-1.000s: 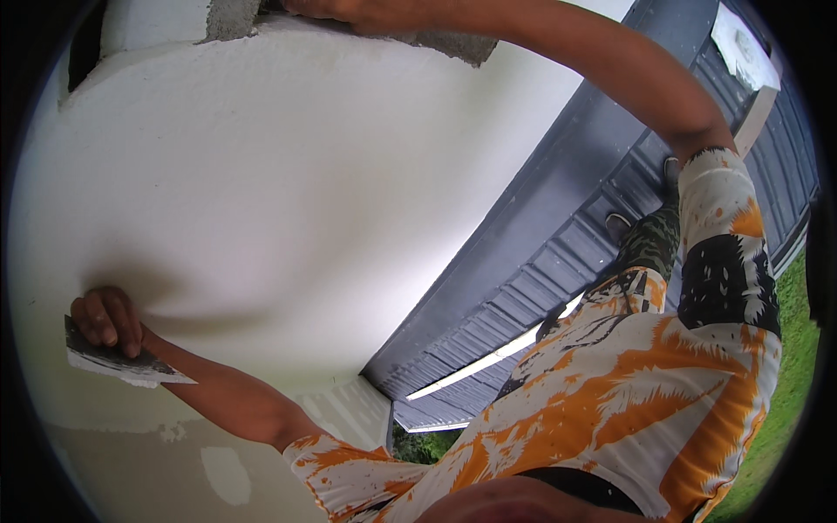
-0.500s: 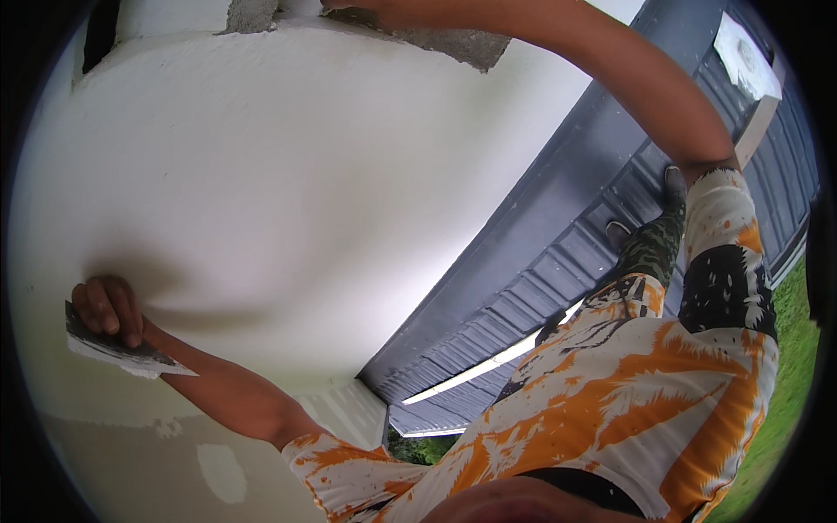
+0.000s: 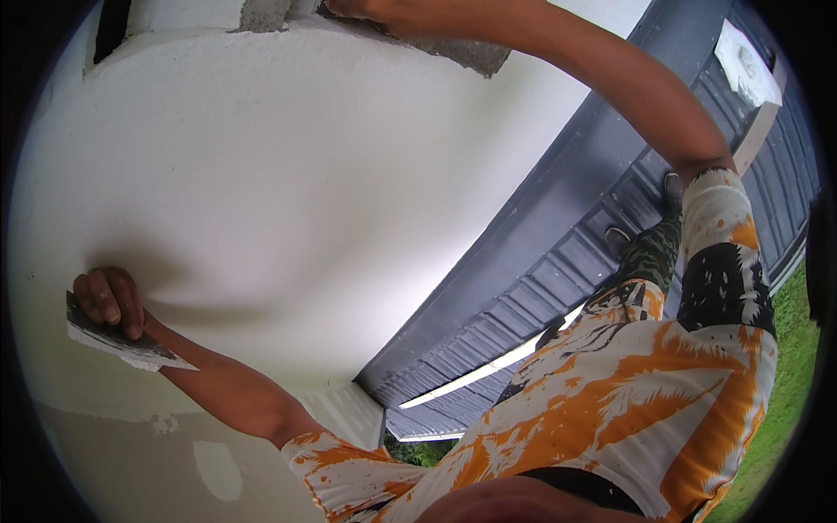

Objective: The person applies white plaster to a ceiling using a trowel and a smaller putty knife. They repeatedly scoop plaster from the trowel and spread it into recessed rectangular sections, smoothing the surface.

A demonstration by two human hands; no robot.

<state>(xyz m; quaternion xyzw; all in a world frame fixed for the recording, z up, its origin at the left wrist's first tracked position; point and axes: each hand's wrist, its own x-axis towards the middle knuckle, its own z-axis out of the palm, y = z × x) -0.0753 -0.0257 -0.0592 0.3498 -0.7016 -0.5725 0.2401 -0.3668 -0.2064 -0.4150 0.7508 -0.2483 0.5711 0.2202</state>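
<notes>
At the lower left, beside the white wall (image 3: 296, 192), my left hand (image 3: 109, 296) grips a flat, dark putty blade (image 3: 122, 344) with white filler along its edge, and casts a shadow on the wall. At the top, my right hand (image 3: 366, 13) is closed at an opening in the wall, on a dark thing mostly hidden by the fingers. It is next to rough grey cement patches (image 3: 266, 13), and my forearm arches across the right side.
A dark ribbed metal roof (image 3: 602, 253) runs below the wall, with my shoes on it. A white patch-like sheet (image 3: 732, 61) and a pale board (image 3: 758, 135) lie at the upper right. A dark gap (image 3: 111, 26) is at the upper left, green grass (image 3: 789, 349) beyond the roof.
My left hand and blade have risen slightly in view. My right hand has shifted a little rightward, along with the wall opening in view. Both hands stay closed.
</notes>
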